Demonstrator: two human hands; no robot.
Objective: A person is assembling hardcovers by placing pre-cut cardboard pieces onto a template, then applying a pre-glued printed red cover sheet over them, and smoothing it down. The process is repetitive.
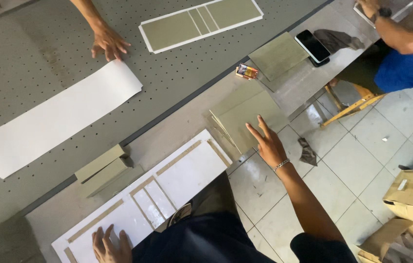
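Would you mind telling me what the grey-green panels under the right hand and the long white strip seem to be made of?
The panels look like rigid matte greyboard: flat, stacked, crisp edges. The strip looks like thin matte paper or card: it lies flat, with no gloss. The right hand rests on the panels.

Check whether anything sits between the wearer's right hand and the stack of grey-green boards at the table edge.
Nothing visible does. The right hand already has its fingertips over the near edge of the stack of grey-green boards. The left hand rests apart on the white sheet.
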